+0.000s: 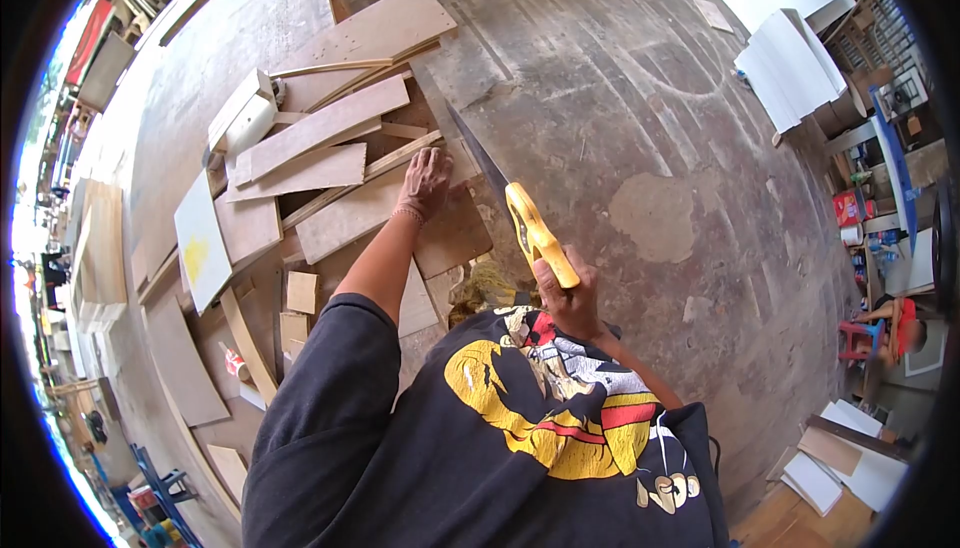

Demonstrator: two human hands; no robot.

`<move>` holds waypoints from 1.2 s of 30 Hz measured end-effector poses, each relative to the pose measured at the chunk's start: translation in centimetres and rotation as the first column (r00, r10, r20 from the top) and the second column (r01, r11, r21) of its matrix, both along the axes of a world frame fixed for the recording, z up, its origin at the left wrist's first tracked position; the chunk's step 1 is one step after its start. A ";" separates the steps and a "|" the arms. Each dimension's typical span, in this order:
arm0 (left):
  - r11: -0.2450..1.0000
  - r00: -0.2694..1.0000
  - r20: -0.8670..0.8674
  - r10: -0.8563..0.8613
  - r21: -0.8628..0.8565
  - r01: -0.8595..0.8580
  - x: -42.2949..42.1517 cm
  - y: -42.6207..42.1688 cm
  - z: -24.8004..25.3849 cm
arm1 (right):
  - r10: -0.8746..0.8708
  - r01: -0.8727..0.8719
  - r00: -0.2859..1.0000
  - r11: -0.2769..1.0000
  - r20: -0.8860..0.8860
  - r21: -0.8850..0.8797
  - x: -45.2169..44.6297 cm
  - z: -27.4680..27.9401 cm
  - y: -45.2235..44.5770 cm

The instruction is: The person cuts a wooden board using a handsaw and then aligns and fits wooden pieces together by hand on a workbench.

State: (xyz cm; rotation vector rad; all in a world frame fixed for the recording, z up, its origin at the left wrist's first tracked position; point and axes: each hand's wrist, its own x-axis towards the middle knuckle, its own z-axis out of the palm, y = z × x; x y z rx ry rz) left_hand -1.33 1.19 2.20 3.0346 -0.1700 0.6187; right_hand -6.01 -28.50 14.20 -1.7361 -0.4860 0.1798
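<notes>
My right hand (572, 296) is wrapped round the yellow handle of a handsaw (530, 226). The saw's dark blade slants up and left, close beside the ends of the wood pieces. My left hand (427, 186) lies over a plywood board (350, 210), its fingers curled at a narrow wooden strip (385, 165) that runs along the board. My palm hides part of the board, and I cannot tell whether the blade touches the wood.
Several plywood offcuts (325, 128) lie piled to the left, with a white panel marked yellow (203, 243) among them. Small wood blocks (302, 293) sit nearer me. Bare concrete floor (640, 128) stretches right. A person in red (905, 328) is at the far right, by white sheets (795, 68).
</notes>
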 end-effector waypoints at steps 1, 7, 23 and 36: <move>1.000 1.000 -0.013 0.005 0.000 -0.005 0.0 -0.1 0.1 | -0.001 0.001 1.000 1.000 -0.001 0.000 0.0 0.0 0.0; 1.000 1.000 -0.008 0.002 -0.011 -0.002 0.1 0.0 0.0 | 0.005 0.003 0.971 0.999 0.237 -0.032 -0.1 0.2 0.1; 0.998 0.998 -0.055 0.036 0.044 -0.034 0.2 0.0 -0.3 | -0.030 0.028 1.000 0.984 -0.006 -0.178 -1.2 5.0 -1.2; 0.998 0.999 -0.027 0.039 0.044 -0.038 0.3 0.3 -0.9 | -0.007 0.064 0.957 0.980 0.290 -0.187 1.9 0.4 5.2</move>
